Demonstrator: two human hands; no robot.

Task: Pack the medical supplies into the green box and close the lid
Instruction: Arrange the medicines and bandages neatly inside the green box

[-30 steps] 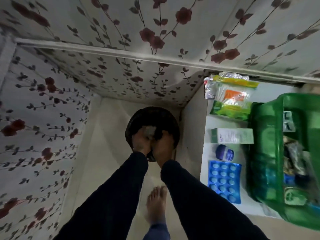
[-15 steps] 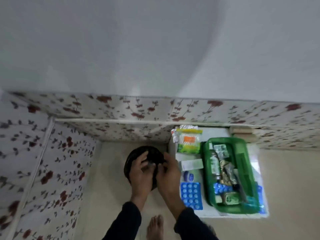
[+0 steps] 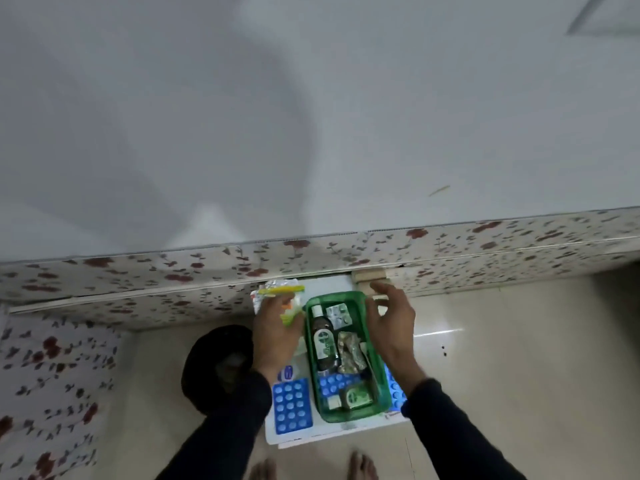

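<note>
The open green box [image 3: 310, 372] stands on a white low table [image 3: 311, 435]. Inside lie a dark bottle [image 3: 322, 338], silver blister strips [image 3: 339, 315], a blue blister pack [image 3: 331, 383] and a small green carton [image 3: 356, 398]. Outside, to its left, lie a blue blister pack [image 3: 291, 406], a small blue jar [image 3: 287, 373] and a yellow-green packet [image 3: 282, 290]. Another blue pack [image 3: 395, 389] shows at the box's right. My left hand [image 3: 273, 336] hovers open over the packet, left of the box. My right hand [image 3: 391, 323] spreads open above the box's right rim.
A round black bin [image 3: 214, 368] stands on the floor left of the table. A floral-papered wall base [image 3: 173, 292] runs behind. A beige block [image 3: 369, 274] rests at the table's far edge. My bare feet [image 3: 360, 467] are at the bottom.
Both hands left the black bin and moved right, now flanking the green box. The view has pulled back and shifted right.
</note>
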